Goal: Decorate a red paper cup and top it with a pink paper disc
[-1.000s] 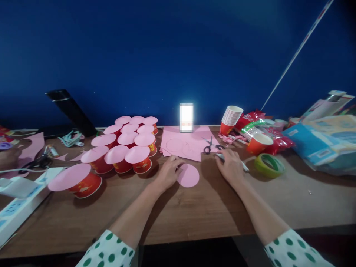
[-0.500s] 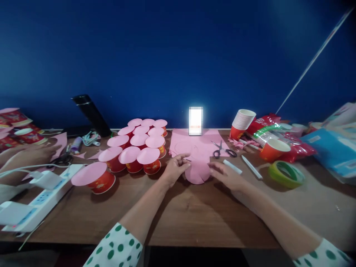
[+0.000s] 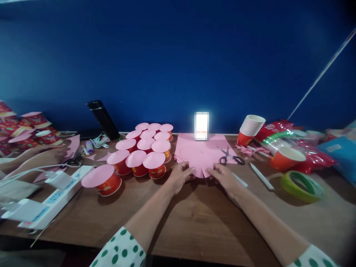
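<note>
A pink paper circle [image 3: 201, 168] with a slit cut into its near edge lies between my hands. My left hand [image 3: 180, 178] pinches its left edge between thumb and fingers. On the opposite edge, my right hand [image 3: 224, 180] grips the paper near the slit. Behind the circle are pink paper sheets [image 3: 217, 140], one with a round outline drawn on it. Open scissors [image 3: 228, 155] with black handles rest over the sheets' right edge. A white pen [image 3: 239, 179] lies beside my right hand, partly hidden by it.
Red paper cups topped with pink discs [image 3: 154, 160] stand at left, near a power strip [image 3: 57, 196]. At right are stacked cups [image 3: 251, 128], another white pen [image 3: 261, 176] and green tape [image 3: 302, 186]. Another person's hands [image 3: 44, 157] work at far left.
My right hand has come in and closed on the circle's right edge. The circle is raised slightly toward the sheets, and its slit now gapes. The whole view has shifted.
</note>
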Motion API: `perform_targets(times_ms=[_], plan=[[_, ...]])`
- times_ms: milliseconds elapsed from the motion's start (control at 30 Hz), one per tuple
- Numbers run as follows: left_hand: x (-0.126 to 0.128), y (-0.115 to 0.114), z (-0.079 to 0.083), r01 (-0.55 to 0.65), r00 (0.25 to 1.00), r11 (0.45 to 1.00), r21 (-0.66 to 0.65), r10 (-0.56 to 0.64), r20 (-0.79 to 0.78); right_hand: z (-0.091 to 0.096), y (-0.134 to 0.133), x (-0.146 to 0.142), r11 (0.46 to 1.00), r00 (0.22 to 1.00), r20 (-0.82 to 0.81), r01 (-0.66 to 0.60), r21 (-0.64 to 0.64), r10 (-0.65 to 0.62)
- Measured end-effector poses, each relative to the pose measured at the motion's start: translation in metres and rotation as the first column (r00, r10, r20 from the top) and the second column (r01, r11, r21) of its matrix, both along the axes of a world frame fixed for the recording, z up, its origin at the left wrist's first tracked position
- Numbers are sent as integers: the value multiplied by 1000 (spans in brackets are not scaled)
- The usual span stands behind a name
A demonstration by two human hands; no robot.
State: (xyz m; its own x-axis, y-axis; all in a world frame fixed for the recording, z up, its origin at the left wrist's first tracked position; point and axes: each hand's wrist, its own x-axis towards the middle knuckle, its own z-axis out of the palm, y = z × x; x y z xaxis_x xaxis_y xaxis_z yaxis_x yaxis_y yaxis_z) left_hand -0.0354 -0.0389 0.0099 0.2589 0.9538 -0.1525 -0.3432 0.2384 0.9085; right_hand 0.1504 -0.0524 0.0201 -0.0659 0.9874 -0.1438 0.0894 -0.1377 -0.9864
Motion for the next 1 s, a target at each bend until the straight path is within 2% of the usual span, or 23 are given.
perform_targets(times_ms=[167,367,767,1000], plan=[[2,0,-3,-16,994,1000,18,18,-107,-4,0,6,994,995,-98,-28,-104,18],[5,0,0,-4,976,998,66,18,-216,-1,-1,4,998,996,-79,-42,-37,39],[6,-5,5,-7,989,999,35,12,-145,1,-2,0,997,985,-156,-73,-39,67],[6,-3,4,-25,992,1000,18,27,-122,0,-3,1,993,986,-145,-96,-65,86]])
